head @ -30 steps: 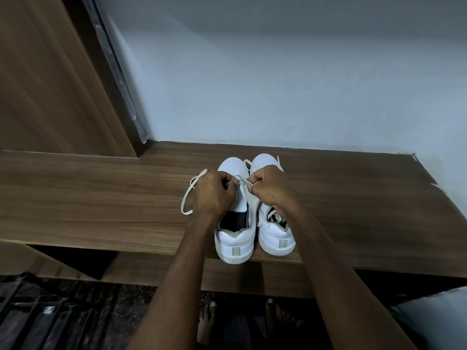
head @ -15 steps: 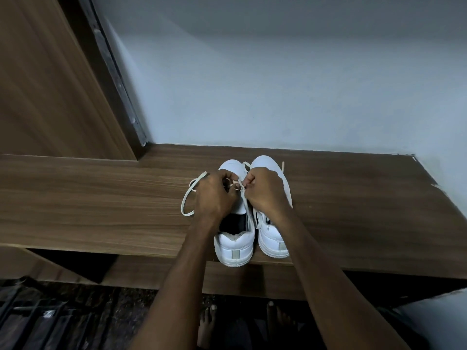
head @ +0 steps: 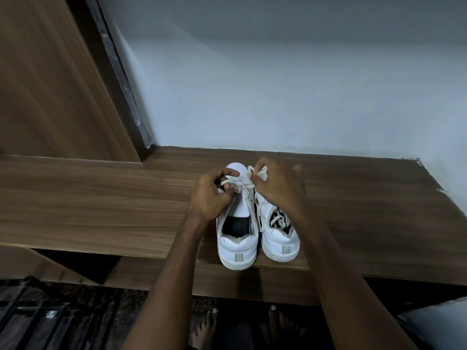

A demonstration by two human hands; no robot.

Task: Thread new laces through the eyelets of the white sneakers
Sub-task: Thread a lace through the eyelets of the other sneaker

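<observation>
On the wooden shelf (head: 101, 203), two white sneakers (head: 237, 246), no legible branding, both hands' fingers (head: 222, 190) pinching a lace (head: 246, 190).

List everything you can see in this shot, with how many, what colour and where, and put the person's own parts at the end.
sneakers: two, white, side by side at the front edge of the shelf, heels toward the camera.
lace: one, off-white, over the front of the left sneaker, pinched by both hands.
second lace: one, off-white, loose inside the right sneaker.
shelf: one, brown wood grain, across the middle.
wall: one, pale grey-white, behind the shelf.
wooden panel: one, brown, upper left.
floor: dark, below the shelf.
feet: two, bare, on the floor.
left hand: pinches the lace.
right hand: pinches the lace.
</observation>
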